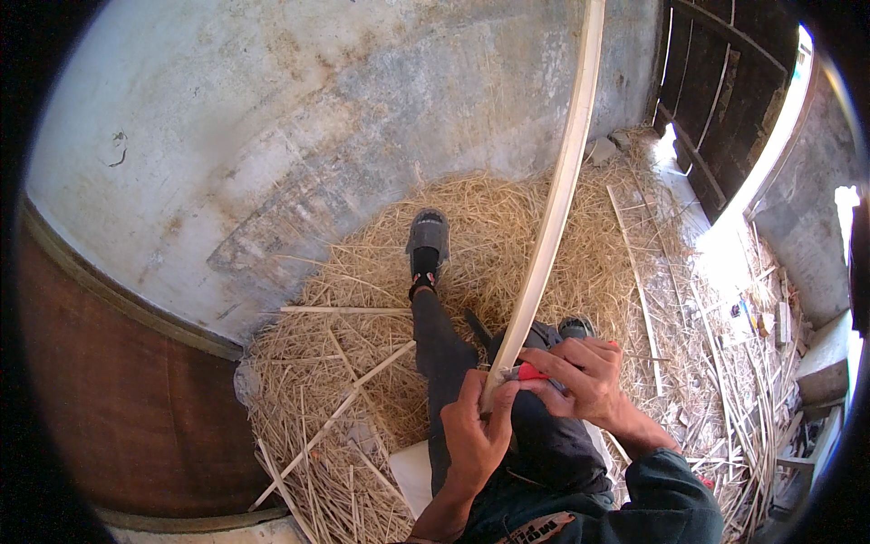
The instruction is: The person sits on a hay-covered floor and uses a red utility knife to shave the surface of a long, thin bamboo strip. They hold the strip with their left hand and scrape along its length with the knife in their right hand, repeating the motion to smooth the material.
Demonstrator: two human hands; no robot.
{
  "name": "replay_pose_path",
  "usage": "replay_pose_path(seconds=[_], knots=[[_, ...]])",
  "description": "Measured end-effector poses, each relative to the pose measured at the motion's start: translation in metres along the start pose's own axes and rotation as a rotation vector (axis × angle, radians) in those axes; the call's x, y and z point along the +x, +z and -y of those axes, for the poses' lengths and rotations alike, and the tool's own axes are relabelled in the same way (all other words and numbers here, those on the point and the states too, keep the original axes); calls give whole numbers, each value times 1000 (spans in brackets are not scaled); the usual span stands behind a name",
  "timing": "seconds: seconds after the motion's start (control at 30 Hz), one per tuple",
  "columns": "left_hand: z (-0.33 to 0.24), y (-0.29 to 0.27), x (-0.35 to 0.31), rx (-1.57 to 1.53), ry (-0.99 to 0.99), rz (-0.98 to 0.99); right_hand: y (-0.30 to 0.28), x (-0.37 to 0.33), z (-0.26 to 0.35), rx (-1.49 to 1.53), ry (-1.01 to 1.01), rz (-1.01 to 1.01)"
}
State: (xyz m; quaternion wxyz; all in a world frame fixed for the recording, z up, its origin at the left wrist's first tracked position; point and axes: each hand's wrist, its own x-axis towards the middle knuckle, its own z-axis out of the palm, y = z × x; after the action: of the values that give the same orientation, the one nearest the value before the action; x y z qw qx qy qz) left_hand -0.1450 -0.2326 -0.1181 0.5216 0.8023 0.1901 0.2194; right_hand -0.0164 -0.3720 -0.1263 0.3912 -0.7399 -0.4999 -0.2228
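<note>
A long pale wooden strip (pixel 551 218) rises from my lap up past the top of the view, leaning slightly right. My left hand (pixel 478 426) is closed round its lower end, thumb and fingers pinching the sides. Just right of it, my right hand (pixel 580 376) grips a small red-handled tool (pixel 530 372) with a short grey tip. That tip is against or very close to the strip near its lower end; the fingers hide the rest, so the exact kind of tool does not show.
Straw (pixel 489 213) covers the floor, with loose thin strips (pixel 337 422) scattered over it. My outstretched leg ends in a grey slipper (pixel 429 231). A stained wall (pixel 299 118) stands ahead, a brown panel (pixel 136 390) at left, and a dark slatted door (pixel 725 91) at far right.
</note>
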Motion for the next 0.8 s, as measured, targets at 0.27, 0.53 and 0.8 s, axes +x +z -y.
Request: replay_pose_path(seconds=[0.27,0.53,0.8], knots=[[3,0,0,24,8,-16,3,2,0,-4,-6,-6],[12,1,0,-11,-11,-7,7,6,-4,20,63,-46],[13,-2,-2,24,23,-39,12,10,-2,34,48,-54]])
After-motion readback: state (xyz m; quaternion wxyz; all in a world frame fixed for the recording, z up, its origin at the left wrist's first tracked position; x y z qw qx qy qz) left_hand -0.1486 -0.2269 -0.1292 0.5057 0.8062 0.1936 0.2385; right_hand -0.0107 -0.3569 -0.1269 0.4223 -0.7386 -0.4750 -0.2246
